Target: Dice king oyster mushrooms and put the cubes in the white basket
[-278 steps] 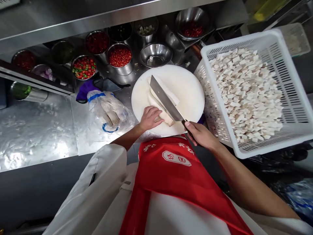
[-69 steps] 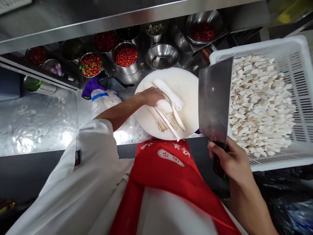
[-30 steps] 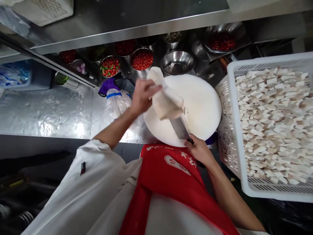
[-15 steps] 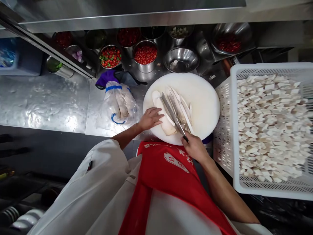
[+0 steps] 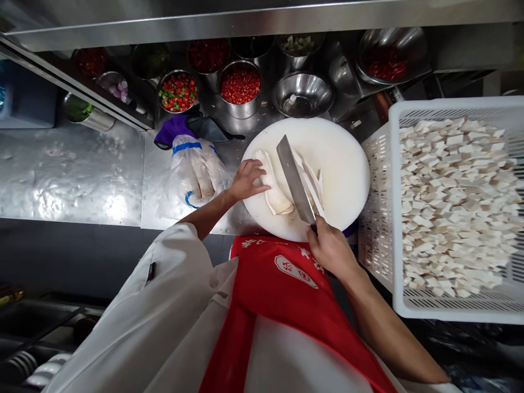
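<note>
On the cutting board (image 5: 346, 164), your left hand (image 5: 247, 180) steadies the white piece (image 5: 273, 185); your right (image 5: 329, 245) grips the cleaver (image 5: 295, 179).

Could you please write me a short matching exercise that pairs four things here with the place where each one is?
1. Cleaver
2. White cubes
3. Clear plastic bag
4. Red and green pieces

A. Left of the round board
B. Just beyond the purple fabric
C. In the right hand
D. Inside the slotted basket

Pairs: 1-C, 2-D, 3-A, 4-B.
</note>
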